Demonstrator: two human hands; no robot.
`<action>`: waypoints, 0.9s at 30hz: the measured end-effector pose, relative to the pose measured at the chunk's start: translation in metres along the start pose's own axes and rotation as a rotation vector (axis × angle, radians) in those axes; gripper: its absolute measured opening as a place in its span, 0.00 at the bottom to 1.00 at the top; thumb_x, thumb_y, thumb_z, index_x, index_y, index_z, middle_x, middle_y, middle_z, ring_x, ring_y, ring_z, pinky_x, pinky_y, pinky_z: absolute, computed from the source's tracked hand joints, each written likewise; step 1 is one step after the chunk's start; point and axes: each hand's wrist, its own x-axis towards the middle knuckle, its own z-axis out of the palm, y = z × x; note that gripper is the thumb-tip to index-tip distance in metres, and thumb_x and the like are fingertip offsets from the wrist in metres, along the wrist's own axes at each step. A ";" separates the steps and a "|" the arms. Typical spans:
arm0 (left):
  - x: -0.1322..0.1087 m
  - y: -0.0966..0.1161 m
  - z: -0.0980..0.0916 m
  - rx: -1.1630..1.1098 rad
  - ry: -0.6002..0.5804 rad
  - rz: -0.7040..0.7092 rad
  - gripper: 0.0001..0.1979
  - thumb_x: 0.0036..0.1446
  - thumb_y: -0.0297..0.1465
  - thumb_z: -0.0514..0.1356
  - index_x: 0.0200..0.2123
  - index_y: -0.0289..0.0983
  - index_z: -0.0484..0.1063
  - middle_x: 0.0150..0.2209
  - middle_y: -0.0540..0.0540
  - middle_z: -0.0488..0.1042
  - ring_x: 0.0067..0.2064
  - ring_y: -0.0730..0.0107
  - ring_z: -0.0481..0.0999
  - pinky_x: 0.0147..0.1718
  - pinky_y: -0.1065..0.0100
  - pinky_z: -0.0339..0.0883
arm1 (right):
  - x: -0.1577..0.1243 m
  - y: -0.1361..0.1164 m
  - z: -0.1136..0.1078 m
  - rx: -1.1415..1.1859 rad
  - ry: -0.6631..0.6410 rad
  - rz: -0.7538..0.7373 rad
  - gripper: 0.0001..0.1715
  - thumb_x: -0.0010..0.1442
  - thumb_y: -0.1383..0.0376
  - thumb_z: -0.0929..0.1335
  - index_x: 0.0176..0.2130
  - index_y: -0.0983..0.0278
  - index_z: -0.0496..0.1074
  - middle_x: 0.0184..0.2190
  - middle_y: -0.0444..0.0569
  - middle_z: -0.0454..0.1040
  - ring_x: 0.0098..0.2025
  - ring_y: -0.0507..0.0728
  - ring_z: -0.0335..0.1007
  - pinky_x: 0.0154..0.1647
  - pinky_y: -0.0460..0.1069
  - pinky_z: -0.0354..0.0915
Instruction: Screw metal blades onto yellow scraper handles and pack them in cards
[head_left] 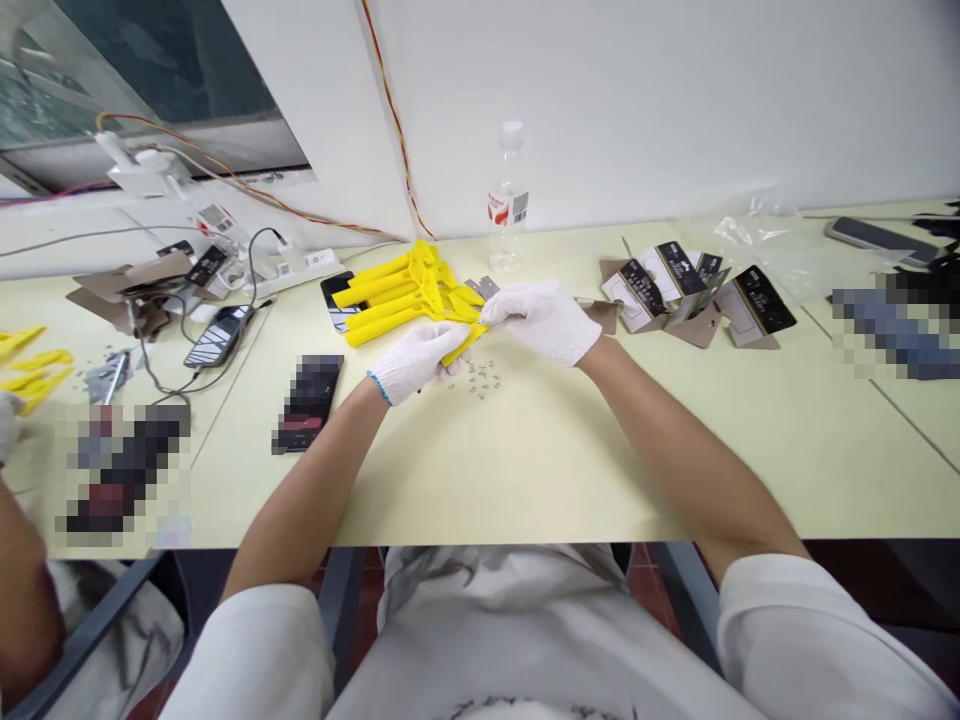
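Both my hands wear white knit gloves. My left hand point(416, 360) is closed around the handle of a yellow plastic scraper point(465, 342), held just above the table. My right hand point(541, 318) pinches the scraper's head from the right. Behind them lies a pile of yellow scrapers point(401, 292), fanned out on the pale table point(525, 460). Several small metal screws point(480, 378) lie scattered under my hands. A small grey blade point(484, 287) sits by the pile.
Black-and-brown cardboard packaging cards point(690, 290) stand at the right. A clear plastic bottle point(508, 200) is by the wall. A phone point(219, 335) on a cable, a power strip point(296, 268) and more cards lie at the left. Another person's arm point(22, 590) and yellow scrapers point(30, 365) are far left.
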 end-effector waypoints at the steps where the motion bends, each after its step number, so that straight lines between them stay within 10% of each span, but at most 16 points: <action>1: -0.004 0.001 0.002 -0.025 0.028 0.003 0.25 0.67 0.55 0.72 0.39 0.38 0.77 0.29 0.47 0.74 0.27 0.72 0.70 0.28 0.70 0.69 | 0.000 -0.002 0.002 -0.001 0.014 -0.056 0.13 0.71 0.71 0.74 0.44 0.56 0.90 0.55 0.53 0.89 0.62 0.67 0.84 0.62 0.59 0.79; 6: -0.010 0.002 0.014 -0.015 0.348 0.013 0.14 0.71 0.42 0.71 0.42 0.37 0.78 0.32 0.45 0.80 0.30 0.71 0.78 0.30 0.72 0.75 | -0.002 -0.006 0.019 -0.005 0.212 0.050 0.21 0.77 0.70 0.70 0.63 0.63 0.85 0.61 0.59 0.87 0.56 0.64 0.85 0.62 0.59 0.78; 13: -0.016 -0.006 0.027 0.350 0.518 0.169 0.15 0.75 0.33 0.64 0.57 0.37 0.86 0.41 0.44 0.88 0.40 0.64 0.87 0.47 0.65 0.81 | -0.009 -0.017 0.032 -0.092 0.004 0.191 0.20 0.82 0.54 0.75 0.64 0.63 0.81 0.62 0.58 0.83 0.55 0.63 0.84 0.58 0.60 0.82; 20: -0.019 0.001 0.034 0.521 0.521 0.162 0.15 0.73 0.32 0.65 0.56 0.37 0.88 0.45 0.42 0.90 0.44 0.59 0.89 0.56 0.61 0.81 | -0.012 -0.023 0.040 -0.156 -0.023 0.144 0.22 0.82 0.53 0.75 0.67 0.60 0.80 0.67 0.57 0.80 0.60 0.64 0.83 0.62 0.63 0.82; 27: -0.022 0.004 0.032 0.470 0.475 0.119 0.17 0.74 0.35 0.64 0.58 0.38 0.88 0.40 0.45 0.88 0.35 0.63 0.86 0.44 0.64 0.78 | -0.009 -0.025 0.040 -0.218 0.070 0.059 0.16 0.85 0.57 0.68 0.55 0.60 0.86 0.56 0.58 0.86 0.57 0.65 0.80 0.67 0.63 0.74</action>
